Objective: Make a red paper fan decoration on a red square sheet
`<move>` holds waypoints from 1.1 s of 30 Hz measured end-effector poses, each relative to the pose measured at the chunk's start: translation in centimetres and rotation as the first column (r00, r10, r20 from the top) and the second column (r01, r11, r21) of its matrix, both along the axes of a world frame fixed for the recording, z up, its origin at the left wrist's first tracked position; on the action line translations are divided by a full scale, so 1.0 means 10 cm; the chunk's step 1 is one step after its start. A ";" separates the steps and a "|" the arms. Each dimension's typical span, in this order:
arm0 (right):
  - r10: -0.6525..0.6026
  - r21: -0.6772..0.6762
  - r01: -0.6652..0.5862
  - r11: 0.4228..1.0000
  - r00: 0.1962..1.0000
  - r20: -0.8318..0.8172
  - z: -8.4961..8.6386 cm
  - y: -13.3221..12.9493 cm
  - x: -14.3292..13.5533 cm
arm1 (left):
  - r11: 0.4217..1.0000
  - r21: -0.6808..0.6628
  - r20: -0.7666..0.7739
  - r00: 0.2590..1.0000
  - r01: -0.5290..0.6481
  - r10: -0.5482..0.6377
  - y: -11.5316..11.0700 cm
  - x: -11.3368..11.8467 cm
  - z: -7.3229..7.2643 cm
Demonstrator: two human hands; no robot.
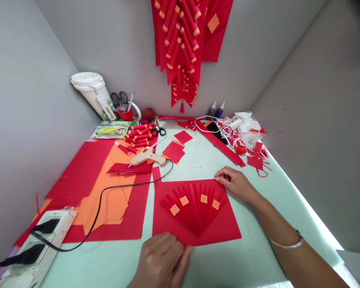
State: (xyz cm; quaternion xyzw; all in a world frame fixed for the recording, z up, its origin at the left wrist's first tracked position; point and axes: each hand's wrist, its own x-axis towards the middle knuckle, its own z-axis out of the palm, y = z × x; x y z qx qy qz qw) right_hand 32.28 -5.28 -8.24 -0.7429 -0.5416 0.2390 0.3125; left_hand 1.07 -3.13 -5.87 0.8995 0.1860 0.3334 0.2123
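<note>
A red sheet (168,224) lies flat at the middle of the table, with a pleated red paper fan (197,210) spread on it. Four small orange squares sit on the fan's pleats. My left hand (163,256) is at the sheet's near edge, its fingers curled and the thumb by the edge; whatever lies under the fingers is hidden. At the far right corner of the sheet, my right hand (234,182) pinches the paper between thumb and curled fingers.
A glue gun (147,157) rests on folded red paper, its black cord crossing to a power strip (52,236). Red and orange sheets (108,200) cover the left. Scissors (158,130), red rolls (142,136) and a white cup (91,94) stand behind; scraps (234,132) lie back right.
</note>
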 end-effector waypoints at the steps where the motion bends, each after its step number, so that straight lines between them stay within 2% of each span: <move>1: -0.008 0.005 0.008 1.000 1.000 -0.003 -0.01 0.00 0.00 | 1.000 0.003 0.006 1.000 0.003 -0.003 0.00 0.00 0.00; 9: -0.084 0.029 0.085 0.996 0.996 -0.040 -0.09 0.02 0.01 | 0.999 0.025 0.030 0.999 0.038 -0.039 -0.03 -0.03 -0.01; 15: -0.075 -0.016 0.074 0.997 0.994 -0.082 -0.03 0.06 0.09 | 0.996 0.020 0.021 0.996 0.084 -0.085 -0.09 -0.07 0.03; 20: -0.121 -0.004 0.121 0.993 0.988 -0.095 -0.04 0.10 0.12 | 0.988 0.009 -0.030 0.988 0.152 -0.151 -0.22 0.02 0.06; 24: -0.170 0.058 0.176 0.983 0.982 -0.087 -0.07 0.09 0.08 | 0.986 0.044 -0.115 0.982 0.158 -0.153 -0.28 0.13 -0.01; 28: -0.149 0.120 0.154 0.981 0.988 -0.049 0.03 -0.02 -0.03 | 0.987 0.074 -0.161 0.979 0.142 -0.129 -0.27 0.18 -0.11; 33: -0.071 0.183 0.055 0.982 0.994 0.086 0.24 -0.33 -0.32 | 0.990 0.101 -0.111 0.990 0.099 -0.088 -0.23 0.20 -0.14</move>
